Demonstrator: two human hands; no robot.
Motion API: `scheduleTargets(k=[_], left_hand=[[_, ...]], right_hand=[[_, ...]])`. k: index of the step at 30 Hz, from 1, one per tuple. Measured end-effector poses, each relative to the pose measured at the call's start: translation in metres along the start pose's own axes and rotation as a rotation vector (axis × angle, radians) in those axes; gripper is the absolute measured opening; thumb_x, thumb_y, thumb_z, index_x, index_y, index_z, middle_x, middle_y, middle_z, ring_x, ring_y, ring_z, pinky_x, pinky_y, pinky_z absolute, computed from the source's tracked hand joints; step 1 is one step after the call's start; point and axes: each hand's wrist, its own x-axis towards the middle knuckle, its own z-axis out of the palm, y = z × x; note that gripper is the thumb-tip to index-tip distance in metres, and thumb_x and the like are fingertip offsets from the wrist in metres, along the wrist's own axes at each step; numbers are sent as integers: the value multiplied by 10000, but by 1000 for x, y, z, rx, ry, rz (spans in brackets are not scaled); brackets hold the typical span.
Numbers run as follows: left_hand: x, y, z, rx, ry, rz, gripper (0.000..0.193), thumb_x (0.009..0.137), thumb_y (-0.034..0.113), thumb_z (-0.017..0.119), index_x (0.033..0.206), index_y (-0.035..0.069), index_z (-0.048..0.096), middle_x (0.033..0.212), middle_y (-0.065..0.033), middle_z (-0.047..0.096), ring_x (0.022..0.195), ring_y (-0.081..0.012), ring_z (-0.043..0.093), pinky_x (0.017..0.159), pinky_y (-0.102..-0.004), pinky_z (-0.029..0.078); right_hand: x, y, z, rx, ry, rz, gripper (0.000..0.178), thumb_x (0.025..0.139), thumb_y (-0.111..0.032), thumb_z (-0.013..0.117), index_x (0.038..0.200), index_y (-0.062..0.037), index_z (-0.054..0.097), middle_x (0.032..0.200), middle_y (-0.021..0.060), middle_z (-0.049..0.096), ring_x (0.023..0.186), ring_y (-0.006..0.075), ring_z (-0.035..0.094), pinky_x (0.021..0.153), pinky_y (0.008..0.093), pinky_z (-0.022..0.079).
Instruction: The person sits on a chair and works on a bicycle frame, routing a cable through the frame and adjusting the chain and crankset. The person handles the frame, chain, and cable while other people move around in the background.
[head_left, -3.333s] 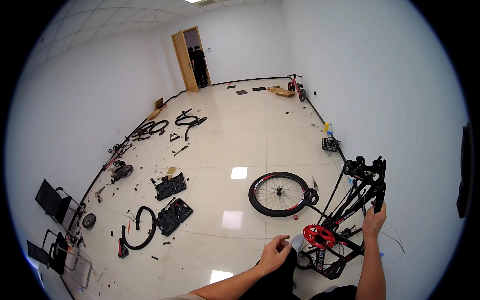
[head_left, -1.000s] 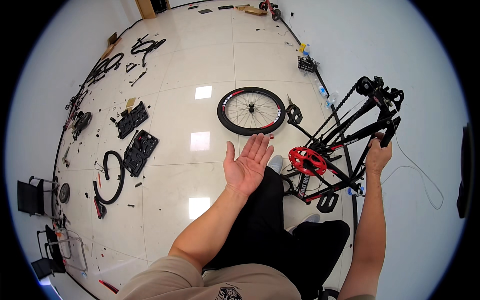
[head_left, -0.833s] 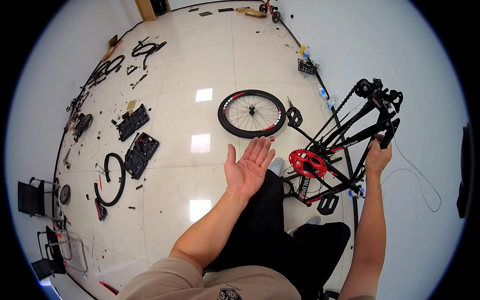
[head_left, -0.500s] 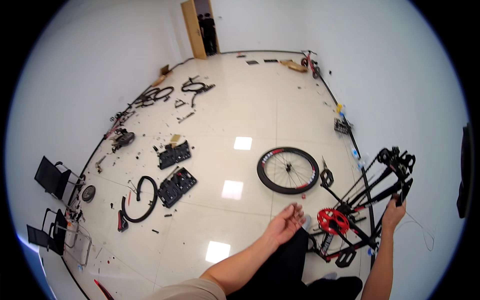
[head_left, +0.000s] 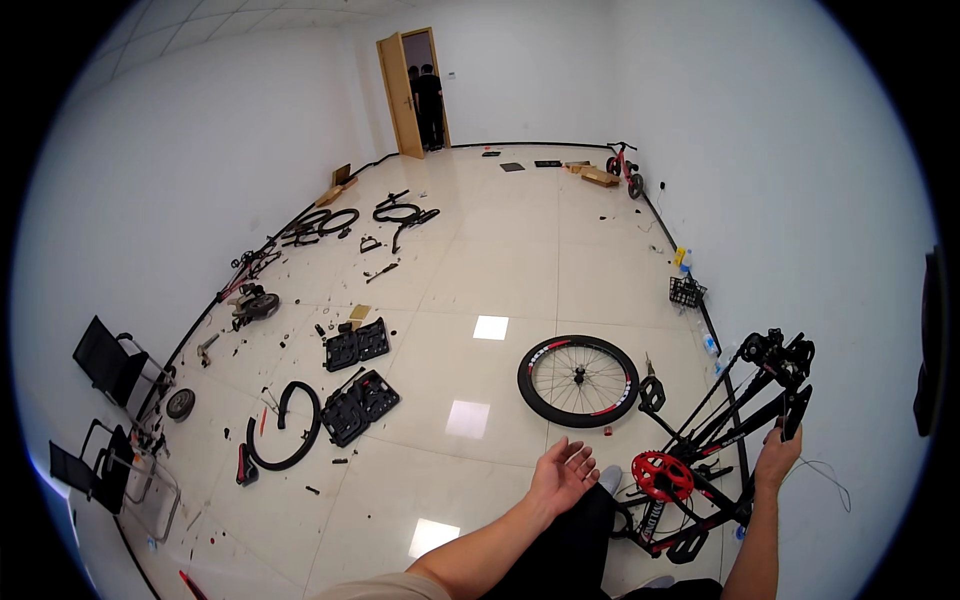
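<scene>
Palm up and fingers loosely spread, my left hand [head_left: 560,477] holds nothing above my left knee. A black bicycle frame [head_left: 715,432] with a red chainring [head_left: 663,476] stands at the right by the wall. My right hand [head_left: 776,460] is closed round a part of this frame on its far right; the exact spot is partly hidden by the fingers. A thin cable [head_left: 832,482] hangs loose beside that hand. Ahead of my left hand lies a bicycle wheel [head_left: 620,408] with a black tyre, flat on the floor.
Two opened black tool cases [head_left: 362,405] lie left of centre, near a loose tyre [head_left: 285,467] and a saddle [head_left: 246,465]. Chairs [head_left: 112,365] stand along the left wall. Farther off are bike parts [head_left: 400,213], a small red bike [head_left: 625,172], and people [head_left: 428,103] at the doorway.
The view has tilted up, so the room sits lower in the picture. My left hand's fingers have spread slightly; my right hand stays on the frame.
</scene>
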Motion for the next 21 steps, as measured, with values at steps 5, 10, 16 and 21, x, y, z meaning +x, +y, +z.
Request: scheduleTargets(k=[5,10,16,21], left_hand=[[-3,0,2,-8,-5,-2,294,951,332,590,1004,43,607,952,-100,632,875,-255,595,811,-425,502],[-3,0,1,-5,-9,-3,285,948,326,590,1005,48,609,948,-98,632,868,-253,597,813,-424,502],[-2,0,1,1,-2,0,278,948,321,587,1004,50,608,944,-95,629,863,-251,594,815,-427,500],[-1,0,2,-2,-2,-2,279,947,322,585,1003,49,608,940,-96,627,860,-258,593,814,-434,497]], right_hand=[[-3,-7,0,1,15,3,120,897,-6,470,973,1,562,677,22,486,578,108,457,544,280,388],[-3,-6,1,31,12,31,123,896,-10,473,979,1,564,674,18,480,577,106,452,544,278,386],[-5,-11,1,50,7,33,134,886,-10,468,979,0,564,683,15,481,585,101,447,551,269,384],[-3,-6,1,66,7,28,138,884,-11,464,982,1,560,698,15,483,599,101,450,560,265,386]])
